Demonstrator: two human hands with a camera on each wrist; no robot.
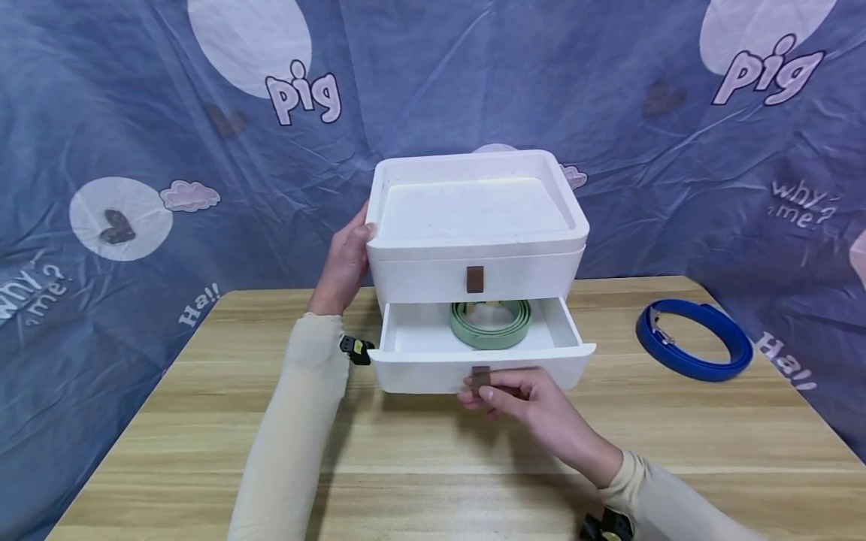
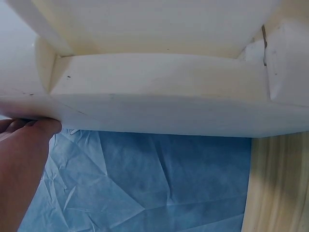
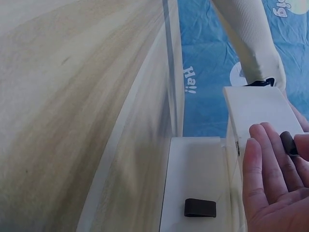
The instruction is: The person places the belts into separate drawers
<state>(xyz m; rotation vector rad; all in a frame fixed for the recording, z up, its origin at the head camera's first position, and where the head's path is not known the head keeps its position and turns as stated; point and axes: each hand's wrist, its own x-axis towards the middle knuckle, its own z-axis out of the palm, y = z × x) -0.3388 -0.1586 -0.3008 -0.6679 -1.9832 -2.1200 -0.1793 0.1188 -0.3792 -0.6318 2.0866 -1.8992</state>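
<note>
1 green belt (image 1: 492, 340) is lying inside the lower drawer (image 1: 416, 376), its back edge hiding. The right hand (image 1: 524, 398) is pinching that drawer's brown tab (image 1: 481, 375); the left hand (image 1: 345, 259) is touching the white box (image 1: 419, 278), hidden fingers leaving their curl unclear.

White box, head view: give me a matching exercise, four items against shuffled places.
1. Green strap
2. Blue strap
3. Left grip
4. Right grip

A. At the brown tab of the lower drawer
B. On the wooden table
C. Inside the lower drawer
D. Against the side of the white box

Pairs: 1-C, 2-B, 3-D, 4-A
</note>
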